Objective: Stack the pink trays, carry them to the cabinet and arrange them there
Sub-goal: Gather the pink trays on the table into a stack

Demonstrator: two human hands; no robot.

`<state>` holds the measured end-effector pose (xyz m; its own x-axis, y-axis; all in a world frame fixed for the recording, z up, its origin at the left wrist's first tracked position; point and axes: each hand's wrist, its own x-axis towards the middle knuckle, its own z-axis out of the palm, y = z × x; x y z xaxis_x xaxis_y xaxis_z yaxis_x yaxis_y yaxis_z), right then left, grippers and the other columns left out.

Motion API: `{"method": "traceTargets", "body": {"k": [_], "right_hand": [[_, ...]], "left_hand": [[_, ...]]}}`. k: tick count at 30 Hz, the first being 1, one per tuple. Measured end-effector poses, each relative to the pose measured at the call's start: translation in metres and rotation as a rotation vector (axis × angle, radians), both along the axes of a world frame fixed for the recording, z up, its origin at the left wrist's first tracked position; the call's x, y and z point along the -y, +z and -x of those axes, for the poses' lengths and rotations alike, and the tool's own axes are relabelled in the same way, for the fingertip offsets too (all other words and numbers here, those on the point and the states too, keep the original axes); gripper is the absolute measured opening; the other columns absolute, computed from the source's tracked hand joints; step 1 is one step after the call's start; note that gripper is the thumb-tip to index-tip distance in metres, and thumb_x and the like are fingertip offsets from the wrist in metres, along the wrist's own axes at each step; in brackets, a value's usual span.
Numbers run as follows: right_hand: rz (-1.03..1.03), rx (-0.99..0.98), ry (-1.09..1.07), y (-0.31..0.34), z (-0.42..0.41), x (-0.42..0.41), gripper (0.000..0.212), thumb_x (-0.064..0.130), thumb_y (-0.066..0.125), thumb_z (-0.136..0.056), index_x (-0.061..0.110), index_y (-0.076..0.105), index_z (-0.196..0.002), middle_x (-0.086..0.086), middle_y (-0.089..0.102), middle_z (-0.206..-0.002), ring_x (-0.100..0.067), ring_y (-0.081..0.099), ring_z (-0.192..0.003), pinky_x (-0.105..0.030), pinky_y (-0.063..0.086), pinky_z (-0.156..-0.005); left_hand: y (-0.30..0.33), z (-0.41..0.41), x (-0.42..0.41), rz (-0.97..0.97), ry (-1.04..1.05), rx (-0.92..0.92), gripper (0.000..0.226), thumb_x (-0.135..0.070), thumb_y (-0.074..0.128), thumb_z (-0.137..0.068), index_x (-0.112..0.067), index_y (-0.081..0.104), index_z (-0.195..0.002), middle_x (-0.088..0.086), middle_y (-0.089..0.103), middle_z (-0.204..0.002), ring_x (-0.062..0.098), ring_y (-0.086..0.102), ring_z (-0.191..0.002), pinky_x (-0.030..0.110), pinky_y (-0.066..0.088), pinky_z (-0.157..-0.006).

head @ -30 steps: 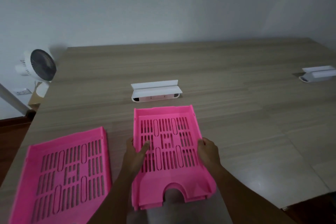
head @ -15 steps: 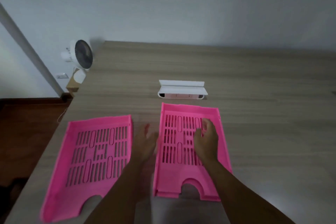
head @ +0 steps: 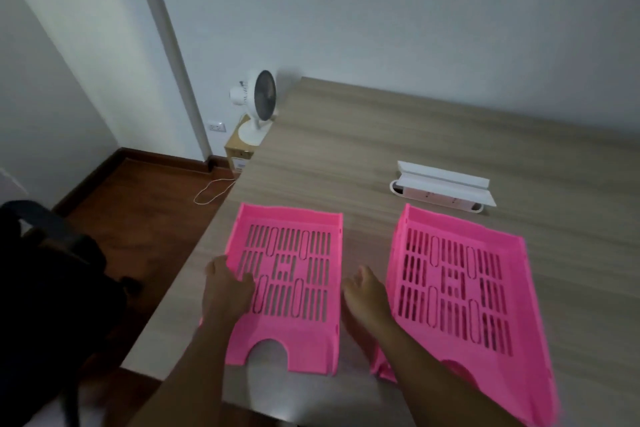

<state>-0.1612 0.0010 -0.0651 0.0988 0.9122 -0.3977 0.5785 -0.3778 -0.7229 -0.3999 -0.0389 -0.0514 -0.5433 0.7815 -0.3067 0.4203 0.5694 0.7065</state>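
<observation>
Since the earlier frames, both hands are being shifted leftward, off the right-hand tray and onto the single tray at the table's left edge. That left pink tray (head: 287,288) is being gripped at its left wall by the left hand (head: 227,291), fingers curled over the rim and resting on the slotted floor. Its right wall is being approached by the right hand (head: 367,295); the fingers are held loosely apart, and actual contact with the rim cannot be confirmed.

A two-sided hold is judged to be forming, so that the tray can be lifted level and set onto the other.

The right pink stack (head: 460,288) is lying flat on the wooden table (head: 381,135), just beside the first and not touching it. A second layer is showing through its slots and at its near corner, so at least two trays are judged to be nested there. Nothing else is being held in either tray.

A white power strip box (head: 443,189) is sitting just behind the stack. No cabinet is being shown.
</observation>
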Motion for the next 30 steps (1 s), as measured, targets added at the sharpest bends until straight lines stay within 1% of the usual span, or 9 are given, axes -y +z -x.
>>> {"method": "traceTargets", "body": {"k": [2, 3, 7, 11, 15, 18, 21, 26, 30], "right_hand": [[0.055, 0.037, 0.040, -0.012, 0.006, 0.008, 0.009, 0.017, 0.055, -0.092, 0.009, 0.058, -0.095, -0.008, 0.065, -0.091, -0.023, 0.058, -0.087, -0.036, 0.047, -0.077], [0.068, 0.024, 0.062, -0.017, 0.010, 0.013, 0.009, 0.015, 0.055, -0.090, 0.010, 0.062, -0.094, -0.006, 0.067, -0.089, -0.022, 0.059, -0.084, -0.036, 0.049, -0.075], [0.053, -0.075, 0.020, -0.021, 0.021, 0.022, 0.035, 0.008, 0.054, -0.093, 0.008, 0.068, -0.124, -0.011, 0.075, -0.115, -0.023, 0.070, -0.095, -0.033, 0.058, -0.085], [-0.038, -0.120, -0.041, 0.000, 0.019, 0.014, 0.036, 0.006, 0.048, -0.099, 0.015, 0.064, -0.130, -0.001, 0.074, -0.098, -0.023, 0.074, -0.079, -0.037, 0.064, -0.067], [-0.120, -0.155, -0.078, 0.034, 0.001, 0.004, 0.036, 0.005, 0.046, -0.100, 0.016, 0.065, -0.129, -0.004, 0.074, -0.093, -0.028, 0.075, -0.083, -0.045, 0.064, -0.072], [-0.172, -0.205, -0.150, 0.059, -0.029, 0.005, 0.040, 0.007, 0.047, -0.102, 0.025, 0.059, -0.136, -0.002, 0.072, -0.090, -0.023, 0.071, -0.072, -0.036, 0.063, -0.063], [-0.197, -0.234, -0.252, 0.079, -0.074, 0.008, 0.039, 0.009, 0.049, -0.102, 0.021, 0.059, -0.138, -0.007, 0.074, -0.093, -0.017, 0.067, -0.063, -0.031, 0.058, -0.053], [-0.238, -0.276, -0.443, 0.095, -0.163, 0.022, 0.040, 0.001, 0.055, -0.097, 0.026, 0.071, -0.123, 0.002, 0.079, -0.089, -0.029, 0.075, -0.081, -0.050, 0.063, -0.079], [-0.246, -0.259, -0.583, 0.097, -0.224, 0.045, 0.042, -0.010, 0.055, -0.089, 0.021, 0.079, -0.105, 0.004, 0.079, -0.074, -0.025, 0.070, -0.073, -0.048, 0.060, -0.077]], "left_hand": [[-0.016, 0.017, 0.007, 0.093, -0.002, 0.009, 0.050, -0.028, 0.057, -0.074, 0.002, 0.056, -0.114, 0.018, 0.064, -0.107, 0.038, 0.068, -0.092, 0.044, 0.058, -0.077], [-0.014, 0.017, 0.010, 0.132, -0.020, 0.022, 0.046, -0.021, 0.061, -0.080, 0.002, 0.053, -0.118, 0.017, 0.063, -0.107, 0.037, 0.065, -0.094, 0.039, 0.053, -0.077], [0.004, 0.015, 0.017, 0.117, -0.014, 0.088, 0.039, -0.014, 0.063, -0.087, -0.001, 0.051, -0.122, 0.017, 0.063, -0.110, 0.033, 0.062, -0.093, 0.041, 0.052, -0.081], [0.012, 0.023, 0.008, 0.088, 0.025, 0.200, 0.032, -0.010, 0.063, -0.089, -0.004, 0.040, -0.111, 0.013, 0.058, -0.102, 0.031, 0.063, -0.083, 0.047, 0.055, -0.077], [0.036, 0.013, -0.013, -0.014, -0.049, 0.312, 0.030, -0.008, 0.058, -0.093, -0.004, 0.036, -0.112, 0.006, 0.051, -0.095, 0.022, 0.060, -0.080, 0.048, 0.053, -0.080], [0.060, -0.009, -0.036, -0.107, -0.120, 0.373, 0.026, -0.008, 0.056, -0.094, -0.004, 0.037, -0.112, 0.004, 0.050, -0.095, 0.016, 0.057, -0.079, 0.041, 0.052, -0.074], [0.074, -0.047, -0.057, -0.146, -0.228, 0.398, 0.024, -0.005, 0.056, -0.092, -0.005, 0.041, -0.111, 0.005, 0.055, -0.099, 0.017, 0.061, -0.083, 0.039, 0.055, -0.074], [0.086, -0.131, -0.080, -0.220, -0.353, 0.308, 0.011, -0.004, 0.052, -0.089, -0.009, 0.043, -0.090, 0.004, 0.053, -0.080, 0.019, 0.054, -0.068, 0.034, 0.047, -0.055], [0.080, -0.193, -0.072, -0.211, -0.468, 0.306, 0.019, -0.003, 0.055, -0.085, -0.014, 0.042, -0.077, 0.002, 0.050, -0.068, 0.018, 0.048, -0.057, 0.031, 0.037, -0.049]]}}
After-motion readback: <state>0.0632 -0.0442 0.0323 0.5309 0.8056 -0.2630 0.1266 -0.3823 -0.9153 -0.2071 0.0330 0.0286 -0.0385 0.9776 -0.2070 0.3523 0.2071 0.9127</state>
